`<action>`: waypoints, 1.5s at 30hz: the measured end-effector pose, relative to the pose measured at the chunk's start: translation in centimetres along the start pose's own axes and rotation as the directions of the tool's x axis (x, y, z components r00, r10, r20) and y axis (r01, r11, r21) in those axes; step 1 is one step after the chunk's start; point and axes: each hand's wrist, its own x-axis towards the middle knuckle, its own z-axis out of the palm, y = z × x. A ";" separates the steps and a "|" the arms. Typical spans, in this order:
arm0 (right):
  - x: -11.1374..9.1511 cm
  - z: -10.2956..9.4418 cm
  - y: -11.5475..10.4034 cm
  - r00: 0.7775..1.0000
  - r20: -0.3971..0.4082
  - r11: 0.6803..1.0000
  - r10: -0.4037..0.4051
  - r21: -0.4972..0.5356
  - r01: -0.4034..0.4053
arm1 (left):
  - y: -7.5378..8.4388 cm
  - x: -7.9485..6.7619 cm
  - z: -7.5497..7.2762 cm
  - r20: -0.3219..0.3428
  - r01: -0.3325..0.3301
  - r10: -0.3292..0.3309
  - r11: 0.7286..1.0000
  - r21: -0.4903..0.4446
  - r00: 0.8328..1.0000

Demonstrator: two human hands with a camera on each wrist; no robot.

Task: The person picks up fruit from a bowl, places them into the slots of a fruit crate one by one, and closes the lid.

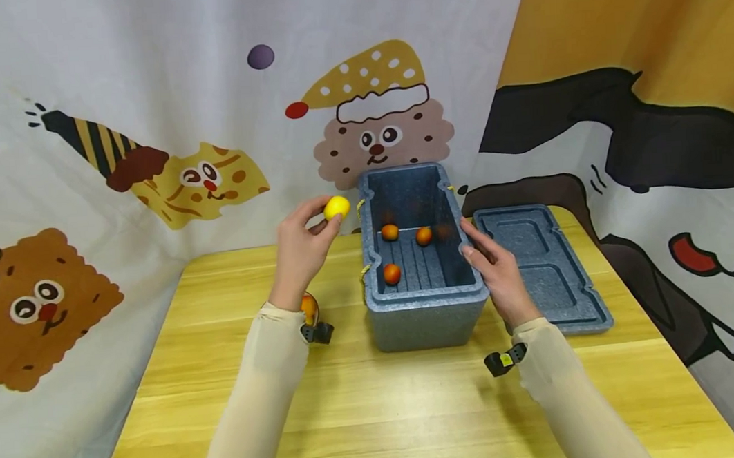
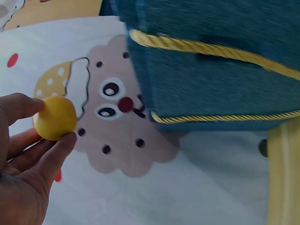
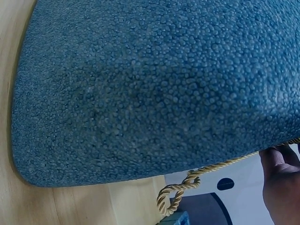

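Observation:
My left hand (image 1: pixel 306 249) pinches a small round yellow fruit (image 1: pixel 337 208) between thumb and fingertips. It is in the air just left of the grey-blue foam box (image 1: pixel 428 322). The left wrist view shows the yellow fruit (image 2: pixel 55 118) with the thumb above and a finger below it, apart from the box (image 2: pixel 220 84). Several small orange-red fruits (image 1: pixel 391 275) lie spread on the box's ribbed floor. At the box's right rim, my right hand (image 1: pixel 497 274) holds the edge. In the right wrist view the right hand (image 3: pixel 283 183) is partly cut off by the frame.
Right of the box, its grey lid (image 1: pixel 543 268) lies on the wooden table (image 1: pixel 389 408). A round container with orange fruit (image 1: pixel 309 308) is partly hidden behind the left wrist. Yellow rope (image 3: pixel 176 194) hangs along the box's side. A printed curtain (image 1: pixel 210 92) stands behind the table.

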 end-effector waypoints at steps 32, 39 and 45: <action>0.1 0.0 -0.2 1.000 0.007 1.000 0.003 0.009 -0.003 | 4.3 10.5 6.3 0.342 0.165 -0.275 0.934 0.318 0.898; 0.2 0.0 -0.2 1.000 0.005 1.000 -0.013 0.006 0.013 | 4.3 11.5 7.9 0.340 0.222 -0.345 0.910 0.350 0.875; 0.1 -0.1 0.0 1.000 0.004 1.000 0.003 0.003 -0.003 | 3.1 12.1 8.9 0.331 0.260 -0.422 0.861 0.437 0.844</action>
